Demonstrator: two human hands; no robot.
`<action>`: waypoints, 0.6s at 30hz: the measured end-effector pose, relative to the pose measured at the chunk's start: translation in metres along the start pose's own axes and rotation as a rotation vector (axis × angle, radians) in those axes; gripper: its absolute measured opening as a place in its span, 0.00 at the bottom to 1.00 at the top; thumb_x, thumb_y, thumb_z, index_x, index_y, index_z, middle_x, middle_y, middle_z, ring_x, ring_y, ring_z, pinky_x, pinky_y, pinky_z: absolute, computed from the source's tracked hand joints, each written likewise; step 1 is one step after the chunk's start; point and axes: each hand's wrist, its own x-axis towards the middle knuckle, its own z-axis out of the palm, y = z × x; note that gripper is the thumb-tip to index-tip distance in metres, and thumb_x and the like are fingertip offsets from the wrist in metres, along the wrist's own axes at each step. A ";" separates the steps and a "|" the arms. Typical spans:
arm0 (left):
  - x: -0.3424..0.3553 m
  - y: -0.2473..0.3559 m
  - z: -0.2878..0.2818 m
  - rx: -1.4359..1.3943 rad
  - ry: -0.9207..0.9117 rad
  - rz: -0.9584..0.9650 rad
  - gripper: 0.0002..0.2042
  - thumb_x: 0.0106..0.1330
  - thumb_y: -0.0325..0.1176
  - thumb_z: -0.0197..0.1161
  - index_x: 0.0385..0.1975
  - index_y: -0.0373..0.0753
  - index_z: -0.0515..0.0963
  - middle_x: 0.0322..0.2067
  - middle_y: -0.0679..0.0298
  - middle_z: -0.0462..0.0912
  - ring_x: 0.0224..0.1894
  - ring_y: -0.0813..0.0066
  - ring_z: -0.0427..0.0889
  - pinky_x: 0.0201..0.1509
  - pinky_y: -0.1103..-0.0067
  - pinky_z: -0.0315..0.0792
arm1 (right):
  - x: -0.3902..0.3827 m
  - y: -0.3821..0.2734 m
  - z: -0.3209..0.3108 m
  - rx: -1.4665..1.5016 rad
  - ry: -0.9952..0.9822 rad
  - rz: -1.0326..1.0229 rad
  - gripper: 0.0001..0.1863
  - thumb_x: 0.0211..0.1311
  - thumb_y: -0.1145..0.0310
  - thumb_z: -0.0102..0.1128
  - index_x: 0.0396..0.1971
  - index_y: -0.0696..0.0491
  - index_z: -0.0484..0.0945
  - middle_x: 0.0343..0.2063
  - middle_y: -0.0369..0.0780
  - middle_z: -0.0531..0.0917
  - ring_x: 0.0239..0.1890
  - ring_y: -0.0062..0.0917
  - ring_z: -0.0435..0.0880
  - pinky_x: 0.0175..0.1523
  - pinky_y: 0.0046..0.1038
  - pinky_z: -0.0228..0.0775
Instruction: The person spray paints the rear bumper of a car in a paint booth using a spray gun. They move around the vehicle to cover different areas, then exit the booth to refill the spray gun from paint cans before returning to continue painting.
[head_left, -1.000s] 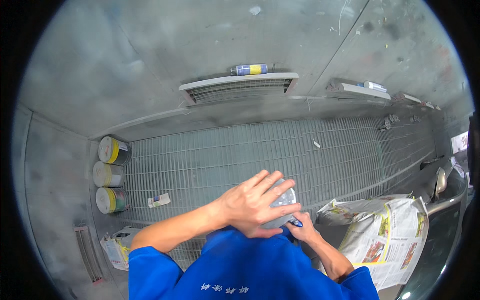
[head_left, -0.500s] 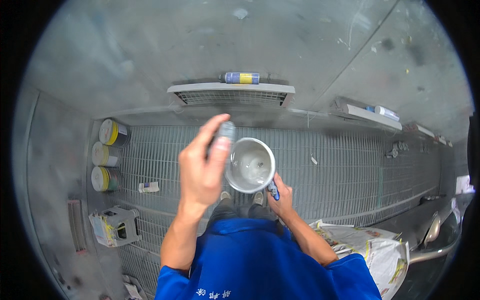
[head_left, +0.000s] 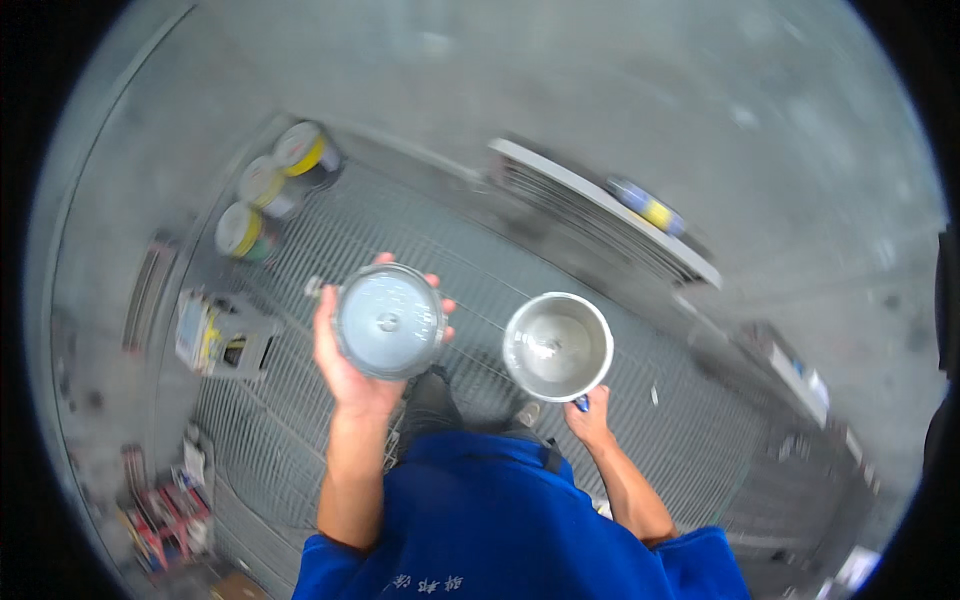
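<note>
A round grey cup lid point(head_left: 390, 322) lies face up on the palm of my left hand point(head_left: 358, 388), its inner side wet and shiny. Fingertips of that hand curl past the lid's far and right edges. My right hand point(head_left: 590, 415) is closed around the blue handle point(head_left: 582, 403) of what looks like a spray gun. The gun's open metal cup point(head_left: 557, 347) points up at me, with some pale liquid at its bottom. Lid and cup are apart, side by side; the cup hides most of the gun's body.
Several paint pails point(head_left: 240, 230) line the wall at left, near a grey plastic stool point(head_left: 235, 340). Red crates or tools point(head_left: 170, 520) lie at lower left. A spray can point(head_left: 648, 204) rests on a wall ledge point(head_left: 560, 180). Slatted grating point(head_left: 690, 440) covers the floor.
My left hand has turned palm up and moved away from the cup, showing the lid's inside. The cup has moved slightly right. The whole view has swung toward the left.
</note>
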 end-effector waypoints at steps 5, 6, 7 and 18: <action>0.017 0.078 -0.102 -0.268 0.038 0.042 0.34 0.70 0.65 0.39 0.65 0.45 0.66 0.57 0.37 0.72 0.53 0.34 0.78 0.48 0.48 0.78 | 0.079 -0.032 0.103 -0.002 -0.069 0.100 0.11 0.56 0.75 0.68 0.40 0.57 0.81 0.22 0.43 0.83 0.24 0.19 0.81 0.34 0.24 0.73; 0.022 0.098 -0.125 -0.344 0.009 0.056 0.34 0.70 0.65 0.38 0.64 0.45 0.67 0.57 0.37 0.72 0.54 0.34 0.77 0.49 0.47 0.78 | 0.097 -0.045 0.125 -0.018 -0.113 0.159 0.14 0.58 0.74 0.68 0.44 0.60 0.80 0.23 0.39 0.82 0.25 0.14 0.76 0.35 0.22 0.71; 0.022 0.121 -0.147 -0.332 0.068 0.078 0.34 0.70 0.65 0.38 0.64 0.45 0.67 0.57 0.37 0.72 0.54 0.34 0.77 0.49 0.47 0.77 | 0.115 -0.050 0.154 -0.004 -0.125 0.121 0.16 0.59 0.74 0.68 0.46 0.61 0.79 0.24 0.38 0.82 0.27 0.14 0.75 0.36 0.21 0.70; 0.029 0.313 -0.299 -0.463 0.323 0.273 0.33 0.72 0.63 0.38 0.66 0.43 0.63 0.57 0.38 0.72 0.56 0.33 0.76 0.52 0.47 0.76 | 0.349 -0.152 0.431 0.001 -0.488 0.060 0.31 0.59 0.76 0.68 0.64 0.61 0.71 0.40 0.35 0.82 0.38 0.15 0.75 0.48 0.20 0.70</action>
